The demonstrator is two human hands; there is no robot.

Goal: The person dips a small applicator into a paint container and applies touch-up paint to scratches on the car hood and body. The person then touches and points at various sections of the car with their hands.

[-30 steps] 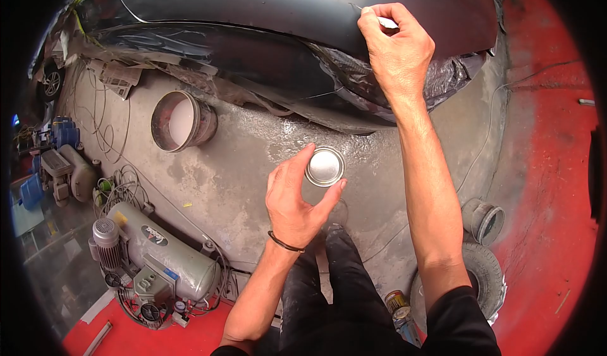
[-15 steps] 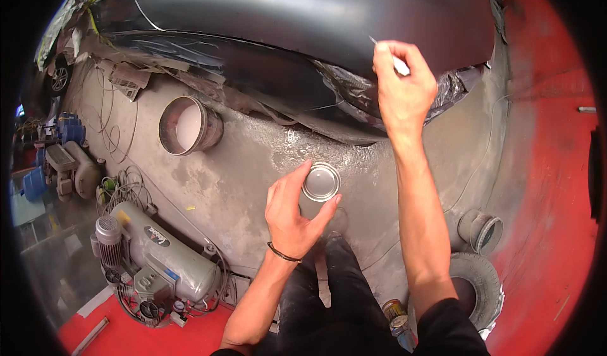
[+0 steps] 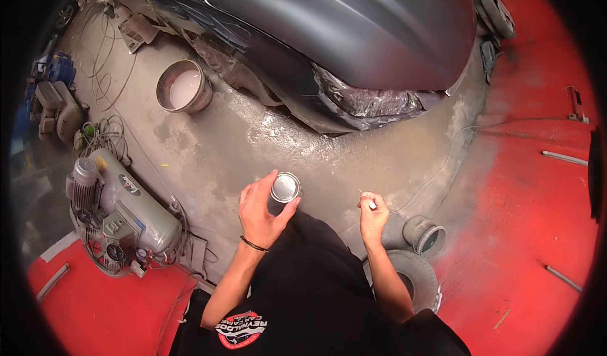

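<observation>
My left hand (image 3: 259, 214) is closed around a small round metal tin (image 3: 285, 187), thumb on one side and fingers on the other. The tin's open top faces up, with greyish-white inside. To the right, my right hand (image 3: 374, 218) pinches a small white-handled tool (image 3: 372, 205) with a thin tip; the fingers hide most of it, so its exact kind is unclear. Both hands are in front of my body, well apart. Beyond them is a matte dark car hood (image 3: 386, 33), with plastic masking (image 3: 373, 102) covering the area below its front edge.
A bucket (image 3: 203, 97) of pale liquid stands on the wet concrete floor (image 3: 221, 141). At left is an air compressor (image 3: 142, 204) with hoses. A tire (image 3: 420, 274) and an open metal container (image 3: 417, 234) lie by my right arm. Red flooring (image 3: 518, 229) spans the right side.
My right hand has drawn back from over the car hood toward my body, still pinching the small tool. My left hand keeps the tin. The view has shifted.
</observation>
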